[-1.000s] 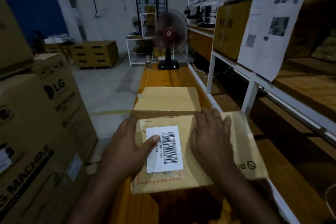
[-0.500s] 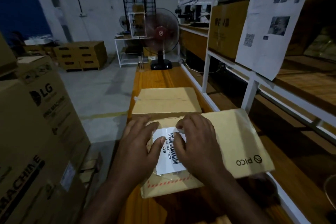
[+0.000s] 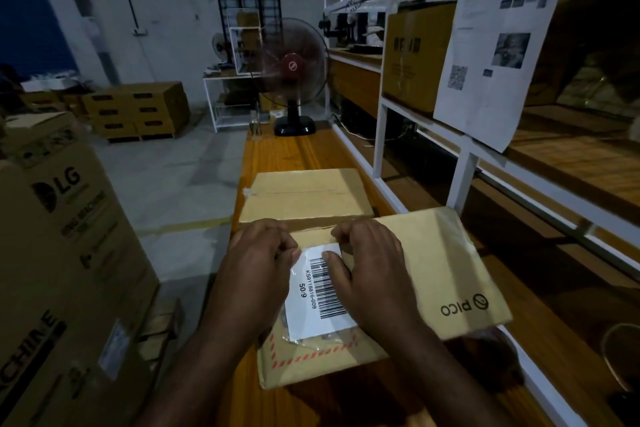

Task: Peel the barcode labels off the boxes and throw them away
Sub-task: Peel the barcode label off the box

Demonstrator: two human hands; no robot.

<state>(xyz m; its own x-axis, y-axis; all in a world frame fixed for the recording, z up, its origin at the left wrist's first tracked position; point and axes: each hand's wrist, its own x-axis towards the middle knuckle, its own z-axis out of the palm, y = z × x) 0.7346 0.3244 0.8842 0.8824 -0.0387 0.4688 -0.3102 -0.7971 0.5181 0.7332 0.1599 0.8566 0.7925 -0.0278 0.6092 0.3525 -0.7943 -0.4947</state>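
Observation:
A tan PICO box [image 3: 433, 270] lies on the wooden table [image 3: 298, 152] right in front of me, with a white barcode label [image 3: 306, 314] under clear film on its top. My left hand [image 3: 256, 267] has its fingers curled at the label's upper left corner, thumb tip against the edge. My right hand [image 3: 374, 267] presses its thumb on the barcode while its curled fingers pick at the upper right corner. The label lies flat on the box. A second plain tan box [image 3: 304, 194] sits just behind, with no label showing on its top.
Large LG cartons [image 3: 69, 253] stand close on my left. A white shelf rack [image 3: 464, 177] with a hanging paper sheet [image 3: 491, 45] runs along the right. A running fan [image 3: 294, 69] stands at the table's far end, and stacked cartons [image 3: 138, 111] sit on the floor beyond.
Both hands came in from the box's sides onto the label, and their fingers have curled at its upper corners. The box turned slightly clockwise and sits closer to me.

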